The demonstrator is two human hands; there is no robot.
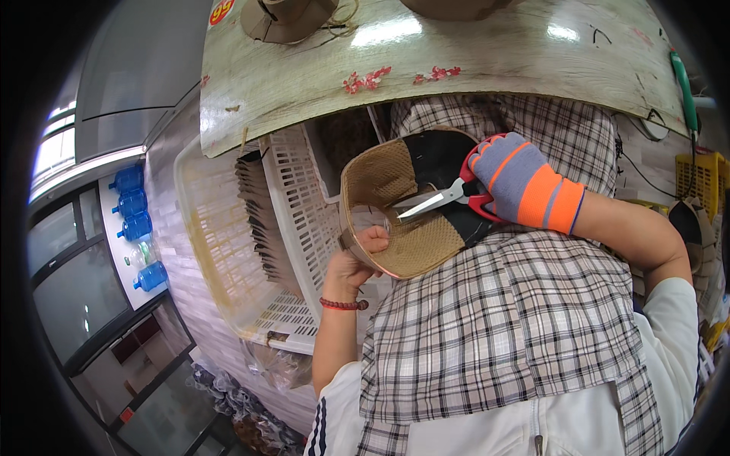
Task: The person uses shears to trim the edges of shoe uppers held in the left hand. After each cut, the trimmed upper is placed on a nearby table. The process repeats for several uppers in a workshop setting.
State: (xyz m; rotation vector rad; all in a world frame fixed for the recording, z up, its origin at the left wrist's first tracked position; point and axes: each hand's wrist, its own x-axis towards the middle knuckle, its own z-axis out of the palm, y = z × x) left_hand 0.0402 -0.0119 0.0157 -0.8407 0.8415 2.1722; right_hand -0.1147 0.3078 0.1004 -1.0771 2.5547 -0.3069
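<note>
A tan and black hat (391, 171) with a mesh-textured inside lies over my lap, its hollow facing up. My left hand (363, 254), bare and with a red bead bracelet at the wrist, is closed on the hat's near left rim, fingers inside it. My right hand (525, 178), in a grey and orange glove, is closed round the red handles of a pair of scissors (437, 201). The scissors' blades are parted and point left into the hat, toward my left fingers. Whether a thread lies between the blades is too small to tell.
Ahead is a wood-patterned table (487, 61) with brown hats (289, 19) at its far edge. To my left stands a white plastic basket (293, 205) with a stack of brown pieces (262, 213). A yellow crate (699, 182) is at the right. Blue water bottles (133, 201) stand farther left.
</note>
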